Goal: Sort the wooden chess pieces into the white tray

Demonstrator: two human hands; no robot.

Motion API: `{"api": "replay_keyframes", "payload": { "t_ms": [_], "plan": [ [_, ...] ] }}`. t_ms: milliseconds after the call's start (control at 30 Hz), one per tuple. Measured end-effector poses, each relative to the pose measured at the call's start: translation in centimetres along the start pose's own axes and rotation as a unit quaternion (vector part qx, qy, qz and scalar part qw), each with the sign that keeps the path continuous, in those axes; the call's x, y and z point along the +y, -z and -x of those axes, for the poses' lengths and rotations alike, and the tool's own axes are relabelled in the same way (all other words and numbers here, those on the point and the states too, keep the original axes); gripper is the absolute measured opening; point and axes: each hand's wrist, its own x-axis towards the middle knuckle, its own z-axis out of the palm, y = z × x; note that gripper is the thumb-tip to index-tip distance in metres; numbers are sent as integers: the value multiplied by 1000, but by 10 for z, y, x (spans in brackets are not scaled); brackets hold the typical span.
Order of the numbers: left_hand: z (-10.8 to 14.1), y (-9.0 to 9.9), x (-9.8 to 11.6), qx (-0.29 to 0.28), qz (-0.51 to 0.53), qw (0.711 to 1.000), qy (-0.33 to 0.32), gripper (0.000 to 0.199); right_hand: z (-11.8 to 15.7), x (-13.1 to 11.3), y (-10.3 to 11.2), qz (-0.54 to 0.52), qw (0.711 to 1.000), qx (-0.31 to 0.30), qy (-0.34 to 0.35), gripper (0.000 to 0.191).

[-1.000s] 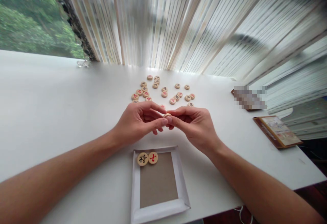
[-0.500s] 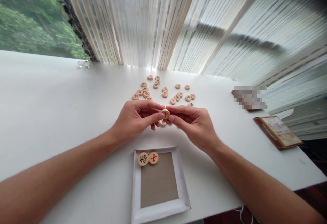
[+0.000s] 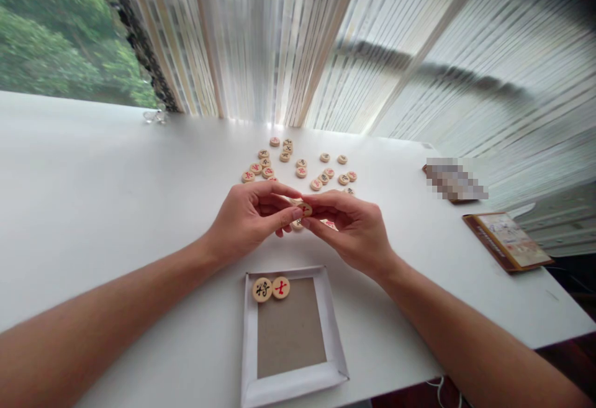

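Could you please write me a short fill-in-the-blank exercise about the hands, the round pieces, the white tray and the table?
1. The held piece, between the left hand and the right hand, bears a mark coloured ____.
2. The number of pieces lying in the white tray is ____.
3. In the tray, as pictured, the red-marked piece lies to the ____ of the black-marked piece.
4. The table has a top coloured ____.

Missing words: red; two; right; white.

Green trees (image 3: 51, 54) show at ten o'clock, a striped curtain (image 3: 261, 41) hangs at twelve, and a booklet (image 3: 507, 240) lies on the desk (image 3: 116, 190) just past three.
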Motion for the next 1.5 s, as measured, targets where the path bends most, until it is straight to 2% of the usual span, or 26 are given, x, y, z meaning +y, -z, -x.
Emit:
{"api": "replay_keyframes", "payload": {
  "t_ms": [533, 867, 967, 1067, 1233, 1500],
  "plan": [
    [0, 0, -1, 0, 18, 1000, 5, 36, -1, 7, 6, -3, 1000, 12, -16, 32],
    [-1, 2, -3, -19, 19, 1000, -3, 29, -2, 10, 5, -48, 999, 0, -18, 37],
    [-2, 1, -3, -30, 19, 999, -7, 24, -3, 6, 5, -33, 999, 0, -26, 30],
    [-1, 1, -3, -34, 18, 999, -11, 23, -4, 3, 5, -32, 999, -2, -44, 26],
    [1, 1, -5, -48, 12, 999, -8, 40, -7, -2, 4, -68, 990, -37, -117, 30],
    [2, -1, -6, -56, -24, 997, -46, 29, -8, -6, 1, -100, 975, -51, -192, 37]
  ]
}}
